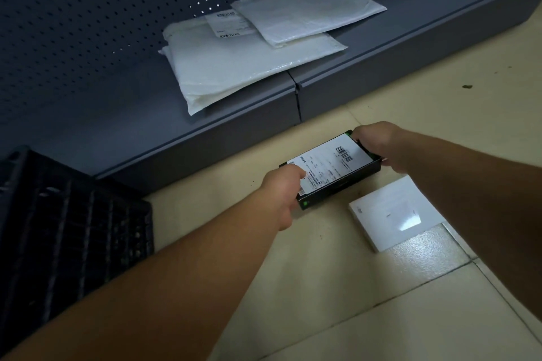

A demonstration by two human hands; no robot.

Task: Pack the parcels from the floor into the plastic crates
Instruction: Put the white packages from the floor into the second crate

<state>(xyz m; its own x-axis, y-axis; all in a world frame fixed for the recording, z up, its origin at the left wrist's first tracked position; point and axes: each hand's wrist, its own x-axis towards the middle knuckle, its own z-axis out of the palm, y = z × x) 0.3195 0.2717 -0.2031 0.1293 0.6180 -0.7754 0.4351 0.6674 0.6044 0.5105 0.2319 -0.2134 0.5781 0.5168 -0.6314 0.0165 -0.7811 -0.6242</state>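
A flat black box parcel (pixel 337 173) with a white barcode label on top is held between both hands, low over the tiled floor. My left hand (pixel 283 193) grips its near left end, thumb on the label. My right hand (pixel 378 145) grips its far right end. A white flat box (pixel 390 212) lies on the floor just right of it. A dark plastic crate (pixel 67 223) stands at the left on the floor; its inside is too dark to make out.
A grey metal shelf (pixel 381 47) with a perforated back panel runs along the far side. Two white padded mailers (pixel 249 64) lie stacked on it, with a smaller envelope (pixel 308 12) on top. Beige floor tiles (pixel 381 302) fill the foreground.
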